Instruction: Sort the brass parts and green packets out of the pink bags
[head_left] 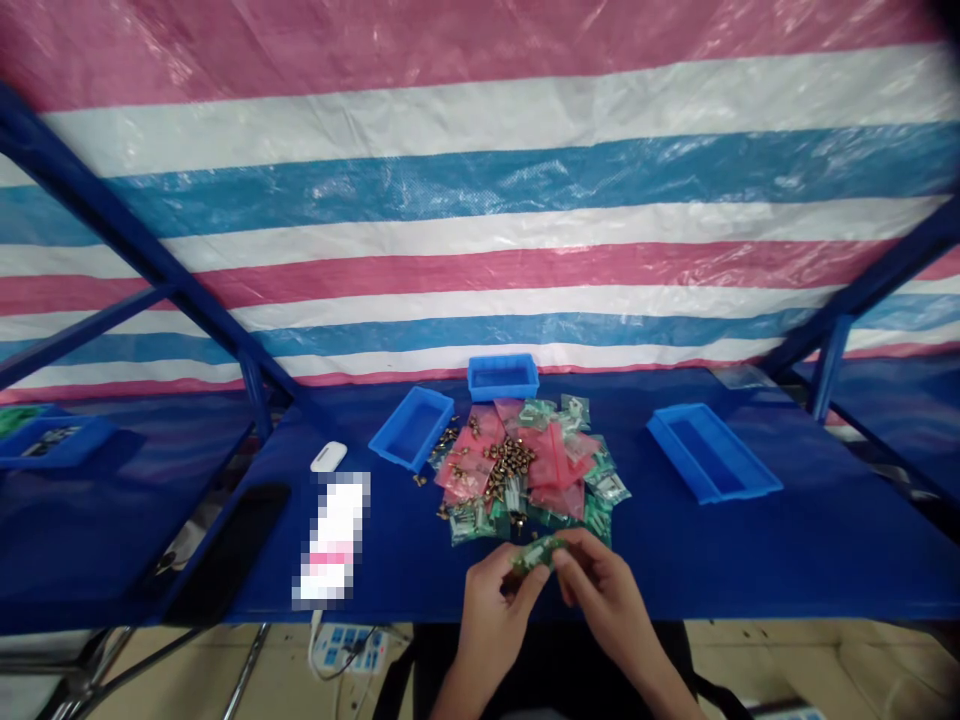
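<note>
My left hand [496, 592] and my right hand [604, 583] meet over the near edge of the blue table [750, 540]. Both pinch a small green plastic bag [537, 553] between their fingertips. Just beyond lies a heap of pink and green small bags [556, 462] with a scatter of small brass-coloured parts [508, 460] on top of it.
Three blue trays stand on the table: one left of the heap [412, 427], one behind it [503, 377], one at the right [712, 452]. A white device [328, 456], a blurred white card [332, 538] and a black phone [238, 545] lie at the left. Another blue tray [56, 438] sits far left.
</note>
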